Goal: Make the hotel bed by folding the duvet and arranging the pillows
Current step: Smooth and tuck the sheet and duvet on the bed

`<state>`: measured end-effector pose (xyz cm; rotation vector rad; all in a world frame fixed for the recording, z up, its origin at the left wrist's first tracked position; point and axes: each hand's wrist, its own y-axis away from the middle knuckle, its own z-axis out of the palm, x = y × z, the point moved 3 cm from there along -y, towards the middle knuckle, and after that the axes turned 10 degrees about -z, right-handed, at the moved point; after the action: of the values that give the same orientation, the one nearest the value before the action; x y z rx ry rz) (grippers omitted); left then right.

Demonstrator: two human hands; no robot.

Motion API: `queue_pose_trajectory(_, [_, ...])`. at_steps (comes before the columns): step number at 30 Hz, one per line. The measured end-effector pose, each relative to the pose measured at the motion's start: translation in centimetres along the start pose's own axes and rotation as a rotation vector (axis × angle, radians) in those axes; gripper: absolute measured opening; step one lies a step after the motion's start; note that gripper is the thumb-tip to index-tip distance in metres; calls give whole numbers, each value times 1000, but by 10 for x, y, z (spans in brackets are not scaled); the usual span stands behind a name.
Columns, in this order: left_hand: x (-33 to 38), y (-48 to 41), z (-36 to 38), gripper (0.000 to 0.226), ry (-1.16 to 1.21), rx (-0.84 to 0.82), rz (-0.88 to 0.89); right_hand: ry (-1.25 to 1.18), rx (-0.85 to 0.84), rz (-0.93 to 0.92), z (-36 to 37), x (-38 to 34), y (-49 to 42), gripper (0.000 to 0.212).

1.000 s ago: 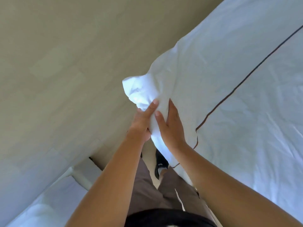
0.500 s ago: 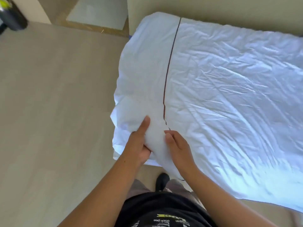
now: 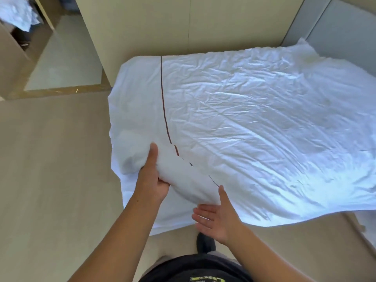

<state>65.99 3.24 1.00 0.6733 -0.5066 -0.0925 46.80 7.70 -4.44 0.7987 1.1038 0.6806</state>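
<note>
Left hand [image 3: 151, 180] grips a bunched corner of the white duvet [image 3: 254, 127], thumb on top. Right hand [image 3: 217, 217] flat, palm up, fingers straight, at the near edge. Duvet spread over the floor [image 3: 50, 169].

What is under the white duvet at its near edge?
Below the near edge of the duvet, beige floor and a dark shoe show. The left hand grips a bunched corner, fingers hidden beneath. Whatever the rest lies on is covered.
</note>
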Motion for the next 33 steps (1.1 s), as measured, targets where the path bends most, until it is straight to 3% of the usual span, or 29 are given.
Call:
queue_pose_trajectory(3, [8,7,-3,37,-47,17,52,-271,-23,25,-3,5,-15,93])
queue_pose_trajectory(6, [15,8,-14,50,-79,64,95,-430,19,-71,0,-5,-24,65])
queue_pose_trajectory(9, [21,12,-24,42,-103,129,153,-510,32,-138,9,-17,-30,46])
queue_pose_trajectory(13, [28,17,-39,53,-152,209,225,-472,43,-206,13,-29,-40,22])
queue_pose_trajectory(17, [35,21,-48,35,-193,279,277,-457,28,-234,5,-46,-53,28])
queue_pose_trajectory(20, [39,16,-50,47,-255,333,340,-327,20,-308,4,-69,-66,31])
queue_pose_trajectory(24, [46,2,-53,41,-295,517,441,-121,1,-420,23,-115,-85,38])
queue_pose_trajectory(28, [49,-10,-45,56,-285,643,506,11,-77,-501,50,-159,-102,28])
queue_pose_trajectory(33, [60,-22,-36,70,-256,745,528,81,-120,-594,71,-200,-116,50])
